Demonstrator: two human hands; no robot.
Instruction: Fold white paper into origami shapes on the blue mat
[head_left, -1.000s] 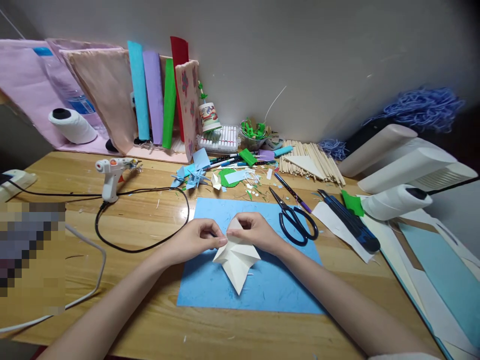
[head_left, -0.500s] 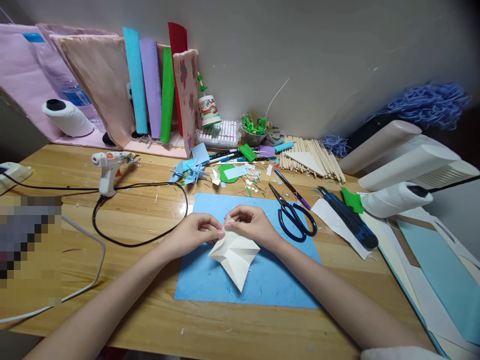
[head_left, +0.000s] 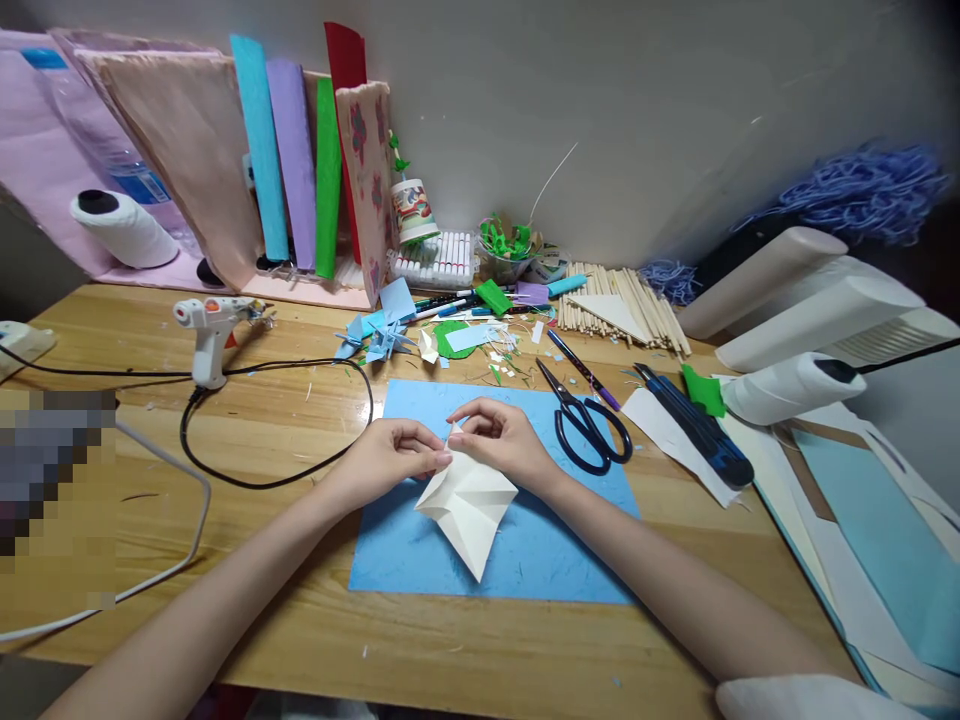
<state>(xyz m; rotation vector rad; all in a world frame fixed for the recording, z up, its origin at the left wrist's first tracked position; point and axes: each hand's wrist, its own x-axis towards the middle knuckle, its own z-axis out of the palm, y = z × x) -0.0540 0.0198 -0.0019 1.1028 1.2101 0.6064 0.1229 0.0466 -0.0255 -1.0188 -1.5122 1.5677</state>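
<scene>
A folded white paper piece (head_left: 466, 505) lies on a blue sheet (head_left: 525, 560) in the middle of the wooden table (head_left: 300, 420). Its pointed tip faces me. My left hand (head_left: 390, 457) pinches the paper's upper left part with thumb and forefinger. My right hand (head_left: 504, 440) is curled over the upper tip and pinches it from the right. Both hands meet at the paper's top, fingers closed on it.
Black scissors (head_left: 581, 425) lie right of the blue sheet, with pens (head_left: 694, 425) beyond. A glue gun (head_left: 206, 330) and its black cord (head_left: 277, 440) sit at the left. Paper rolls (head_left: 292, 170), wooden sticks (head_left: 622, 310), scraps and a lamp (head_left: 810, 320) crowd the back and right.
Both hands keep their pinch on the white paper's top, which has turned slightly. The camera has tilted, shifting the whole scene a little upward and leftward.
</scene>
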